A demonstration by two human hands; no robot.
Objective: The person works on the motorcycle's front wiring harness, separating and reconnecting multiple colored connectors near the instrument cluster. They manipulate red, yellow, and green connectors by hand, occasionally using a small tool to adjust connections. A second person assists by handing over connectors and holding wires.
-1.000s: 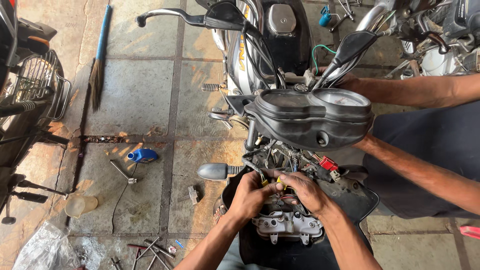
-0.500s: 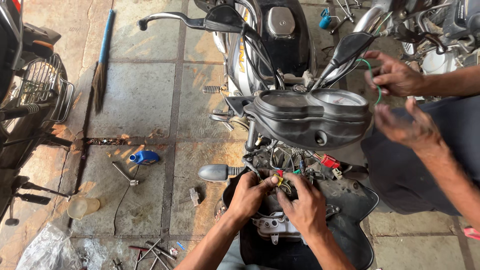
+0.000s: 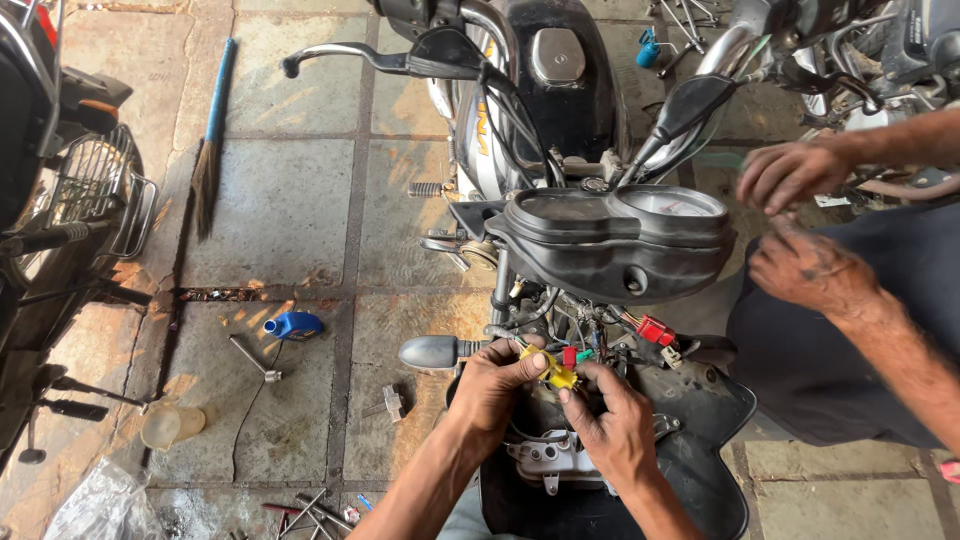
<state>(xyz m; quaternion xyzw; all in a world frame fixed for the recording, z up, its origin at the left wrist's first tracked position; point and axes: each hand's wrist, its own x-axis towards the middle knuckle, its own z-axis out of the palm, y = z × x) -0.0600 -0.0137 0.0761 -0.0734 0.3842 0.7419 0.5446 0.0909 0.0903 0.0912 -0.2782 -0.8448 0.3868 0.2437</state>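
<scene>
The left hand [image 3: 495, 385] pinches the yellow connector [image 3: 556, 374] between thumb and forefinger; these fingers are closed on its left end. The right hand [image 3: 615, 425] meets the same connector from the lower right, its fingertips drawn together against the lower right end. The connector sits between the two hands, directly below the instrument cluster [image 3: 615, 235] and above the detached black headlight cowl [image 3: 690, 440]. Its long axis runs on a diagonal, from upper left to lower right.

Count of connectors visible in the wiring bundle: one yellow, held; one small green piece [image 3: 584, 354] just beside it; one red connector [image 3: 652, 329] further right, apart from both hands. A chrome turn signal [image 3: 428, 352] projects to the left, near the left hand.

Two hands of a second person [image 3: 795, 225] are at the right of the motorcycle, fingers loosely curled, touching nothing that can be made out.

On the floor [image 3: 280, 210] to the left: one blue bottle [image 3: 293, 325], one socket wrench [image 3: 254, 358], one broom [image 3: 210, 140].
</scene>
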